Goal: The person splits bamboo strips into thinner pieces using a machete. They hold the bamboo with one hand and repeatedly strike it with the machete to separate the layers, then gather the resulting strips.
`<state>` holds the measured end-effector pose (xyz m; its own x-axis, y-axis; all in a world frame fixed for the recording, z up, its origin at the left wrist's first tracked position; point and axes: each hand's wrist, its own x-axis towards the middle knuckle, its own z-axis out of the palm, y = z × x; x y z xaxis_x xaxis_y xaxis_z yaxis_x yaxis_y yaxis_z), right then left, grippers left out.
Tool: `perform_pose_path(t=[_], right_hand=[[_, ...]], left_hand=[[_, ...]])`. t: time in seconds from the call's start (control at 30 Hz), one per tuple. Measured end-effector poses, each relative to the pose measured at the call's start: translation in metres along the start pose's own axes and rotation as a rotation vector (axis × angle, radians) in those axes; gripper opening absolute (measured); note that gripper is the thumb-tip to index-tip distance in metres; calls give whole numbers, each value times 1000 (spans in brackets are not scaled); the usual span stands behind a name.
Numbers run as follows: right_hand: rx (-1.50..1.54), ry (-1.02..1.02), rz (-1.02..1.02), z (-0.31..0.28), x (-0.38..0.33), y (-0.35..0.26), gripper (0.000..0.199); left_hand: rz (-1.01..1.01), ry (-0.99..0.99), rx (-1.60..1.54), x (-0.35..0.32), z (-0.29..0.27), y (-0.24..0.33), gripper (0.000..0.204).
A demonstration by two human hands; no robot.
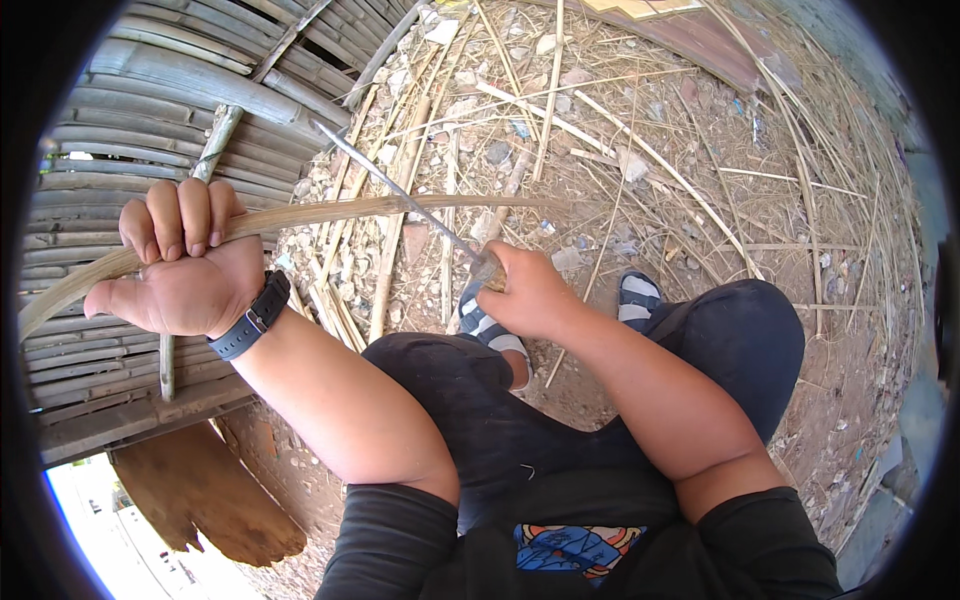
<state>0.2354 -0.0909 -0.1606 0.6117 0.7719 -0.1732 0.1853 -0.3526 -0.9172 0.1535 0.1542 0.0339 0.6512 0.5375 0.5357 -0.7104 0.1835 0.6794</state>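
A long, pale bamboo strip (pixel 320 212) is spanning from in front of the slatted bamboo wall (pixel 90 220) to the right of it, a knife (pixel 432 219) crossing it in view.
The left hand (pixel 190 260), in front of the wall, is clamping the strip between curled fingers and palm; the right hand (pixel 530 290), well right of the wall, is closing firmly round the knife's handle, its blade pointing back toward the wall; whether blade and strip are touching, I cannot tell. The strip is probably feeling light, dry and springy, bending readily across its flat, likely splitting along the grain; its edges may be sharp, so pinching the broad faces on the wall side, away from the blade, is looking safest.
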Motion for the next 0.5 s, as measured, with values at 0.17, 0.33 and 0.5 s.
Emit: perform_pose_path(t=[0.17,0.33,0.5], right_hand=[[50,146,339,2,16,42,46],[274,-42,234,1,6,17,44],[54,99,-152,15,13,-25,37]], left_hand=[[32,70,65,-2,-8,1,80],[26,60,39,5,-8,-1,81],[-62,-113,-69,8,-4,2,82]])
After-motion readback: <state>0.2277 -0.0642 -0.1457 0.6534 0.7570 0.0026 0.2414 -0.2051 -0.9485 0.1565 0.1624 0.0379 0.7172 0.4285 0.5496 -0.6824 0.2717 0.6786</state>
